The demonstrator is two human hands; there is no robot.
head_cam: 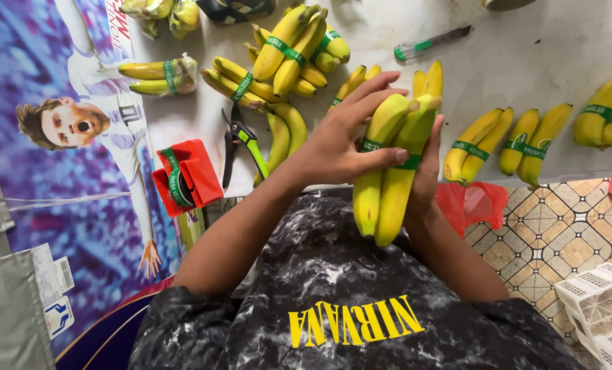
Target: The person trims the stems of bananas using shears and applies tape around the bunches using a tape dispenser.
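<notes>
Red tape dispenser point(186, 179) at left, pruners point(241, 142) beside it, left hand point(337, 140) and right hand point(426, 171) both clasped round a banded banana bunch point(388, 171) held near centre — more banded bunches point(505, 140) lying right, loose ones point(285, 58) far behind.

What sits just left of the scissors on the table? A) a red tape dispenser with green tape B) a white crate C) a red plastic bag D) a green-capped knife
A: the red tape dispenser loaded with green tape lies directly left of the scissors, while both hands, left hand and right hand, hold a banana bunch.
</notes>
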